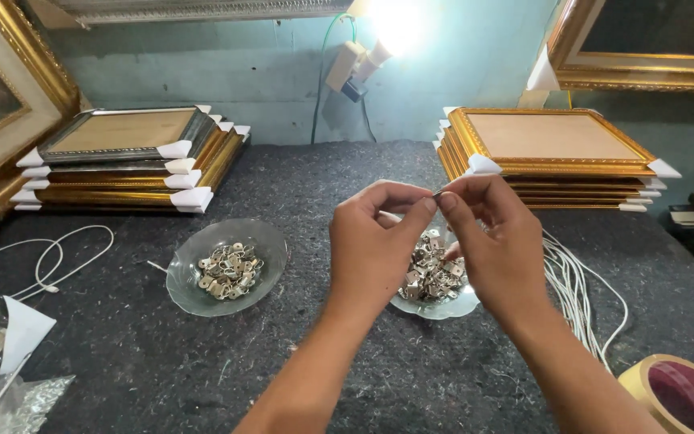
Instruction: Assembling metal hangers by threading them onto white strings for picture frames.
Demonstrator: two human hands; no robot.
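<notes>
Tape roll lies nearest the lens as a small metal piece is pinched between left hand and right hand above a glass dish of metal hangers, flanked by white cords and stacked gilt frames.
</notes>
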